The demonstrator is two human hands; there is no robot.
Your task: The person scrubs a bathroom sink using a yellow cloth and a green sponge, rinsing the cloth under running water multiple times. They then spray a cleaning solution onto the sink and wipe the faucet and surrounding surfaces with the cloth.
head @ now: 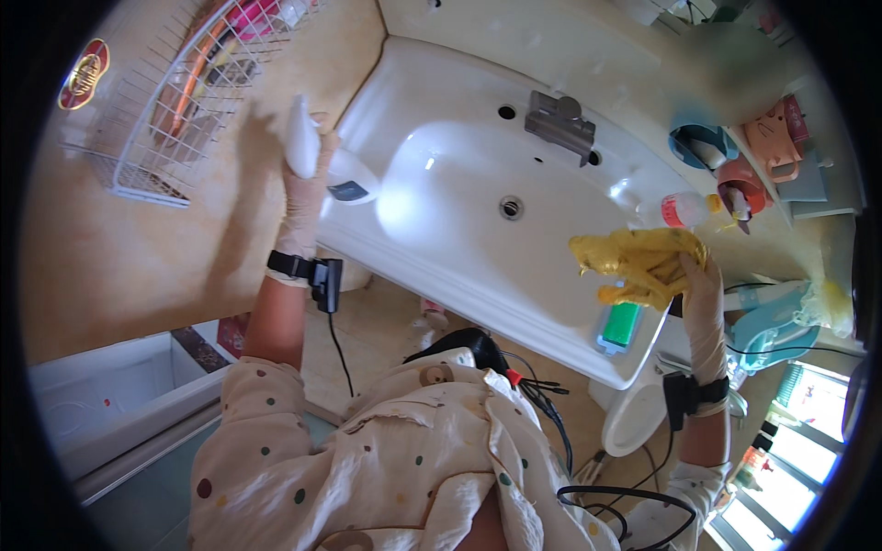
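Observation:
My gloved left hand [313, 162] grips a white bottle [301, 138] beside the left rim of a white washbasin [448, 241]. Next to it, near the basin's left edge, is another white item with a dark label [350, 187]. In my gloved right hand [699, 275] hangs a yellow cloth [634, 258], over the basin's right end. Just below the cloth, a green bar [621, 324] in a clear-blue tray rests on the basin's front right corner. The basin's drain [511, 207] is uncovered, and a grey tap [561, 124] stands at the back.
A white wire basket [151, 193] with assorted items hangs on the left wall. A clear bottle with a red label [682, 209] lies at the basin's right edge, near cups [699, 141]. A toilet [634, 420] stands lower right. Black cables hang by both forearms.

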